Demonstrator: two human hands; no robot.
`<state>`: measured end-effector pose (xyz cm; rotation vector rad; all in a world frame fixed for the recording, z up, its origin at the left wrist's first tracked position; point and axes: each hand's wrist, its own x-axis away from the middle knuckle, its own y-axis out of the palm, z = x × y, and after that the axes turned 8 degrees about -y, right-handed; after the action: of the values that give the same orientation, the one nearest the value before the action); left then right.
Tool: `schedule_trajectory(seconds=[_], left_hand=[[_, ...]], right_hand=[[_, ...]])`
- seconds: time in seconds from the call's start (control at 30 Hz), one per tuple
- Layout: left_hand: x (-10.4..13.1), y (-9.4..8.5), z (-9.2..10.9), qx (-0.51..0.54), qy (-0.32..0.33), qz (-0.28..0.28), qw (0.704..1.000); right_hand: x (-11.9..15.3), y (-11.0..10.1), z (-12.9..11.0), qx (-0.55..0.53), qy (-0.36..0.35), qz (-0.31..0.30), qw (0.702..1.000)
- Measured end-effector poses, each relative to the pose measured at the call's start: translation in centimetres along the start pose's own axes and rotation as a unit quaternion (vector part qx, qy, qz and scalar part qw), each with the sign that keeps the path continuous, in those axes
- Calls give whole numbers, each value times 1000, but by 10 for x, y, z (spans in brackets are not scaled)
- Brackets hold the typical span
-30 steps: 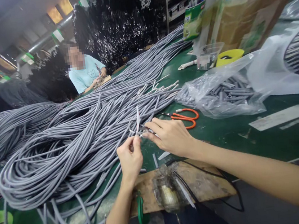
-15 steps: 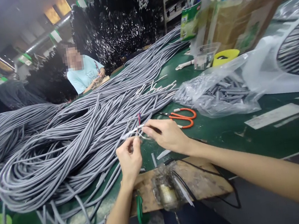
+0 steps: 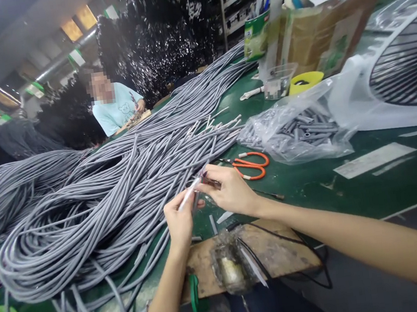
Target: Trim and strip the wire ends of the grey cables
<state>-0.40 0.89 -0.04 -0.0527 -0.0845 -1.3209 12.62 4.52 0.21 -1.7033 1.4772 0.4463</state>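
A grey cable end [image 3: 187, 199] with a pale, shiny surface is between my two hands. My left hand [image 3: 179, 219] is closed round its lower part, thumb along it. My right hand [image 3: 231, 189] pinches the upper end, where thin dark and reddish wires show; the fingers partly hide them. Just behind my hands lies a large bundle of grey cables [image 3: 96, 205], some with white stripped ends [image 3: 208, 124]. Orange-handled scissors [image 3: 252, 165] rest on the green table beyond my right hand.
A plastic bag of short grey tubes [image 3: 300, 129] lies right of the scissors, near a fan [image 3: 406, 66]. A wooden board [image 3: 281, 253] with a wrapped device [image 3: 230, 267] is at the near edge. Another person [image 3: 117, 106] sits across the table.
My fingers have shifted on the cable end, which is now tilted more upright. The loose white strands seen between my hands earlier no longer stick out. The view has moved slightly.
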Motion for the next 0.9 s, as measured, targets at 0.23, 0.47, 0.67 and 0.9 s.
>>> schedule_trajectory(seconds=[0.23, 0.47, 0.67, 0.9], left_hand=[[-1, 2, 1, 116, -31, -66, 991], [-2, 3, 2, 71, -25, -29, 997], [-3, 6, -1, 66, 21, 26, 997], [-5, 2, 4, 138, -39, 29, 989]], right_hand=[[-2, 1, 2, -120, 113, -18, 986], [-2, 7, -2, -178, 164, -65, 968], [-2, 10, -6, -147, 178, -49, 972], [-3, 11, -3, -132, 160, -53, 977]])
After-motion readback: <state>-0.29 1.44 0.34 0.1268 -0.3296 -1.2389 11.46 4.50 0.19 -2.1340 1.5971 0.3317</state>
